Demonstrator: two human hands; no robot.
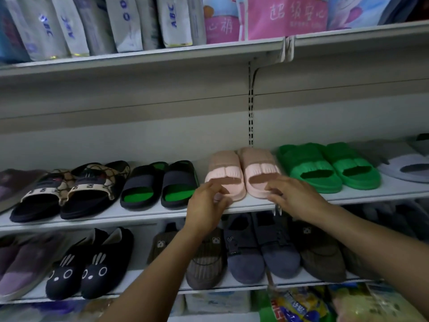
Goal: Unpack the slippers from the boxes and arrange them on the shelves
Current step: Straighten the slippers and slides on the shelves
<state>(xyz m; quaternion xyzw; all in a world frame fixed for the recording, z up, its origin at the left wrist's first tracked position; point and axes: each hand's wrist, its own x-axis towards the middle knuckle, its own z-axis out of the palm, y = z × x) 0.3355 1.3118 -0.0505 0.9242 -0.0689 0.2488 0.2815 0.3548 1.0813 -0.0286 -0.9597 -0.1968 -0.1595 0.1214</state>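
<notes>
A pair of pink slippers [241, 173] stands side by side on the middle shelf [148, 211], toes toward the back wall. My left hand [205, 206] pinches the near end of the left pink slipper, and a bit of pink shows between its fingers. At the near end of the right pink slipper, my right hand [296, 197] has its fingers curled over the edge. Motion blur hides the fingertips. No box is in view.
On the same shelf stand green slippers [329, 168] to the right, black-and-green slides [160, 184] and patterned slides [69, 189] to the left. Bunny slippers [90, 263] and grey and brown shoes [262, 247] fill the shelf below. Packaged goods [120, 22] line the top shelf.
</notes>
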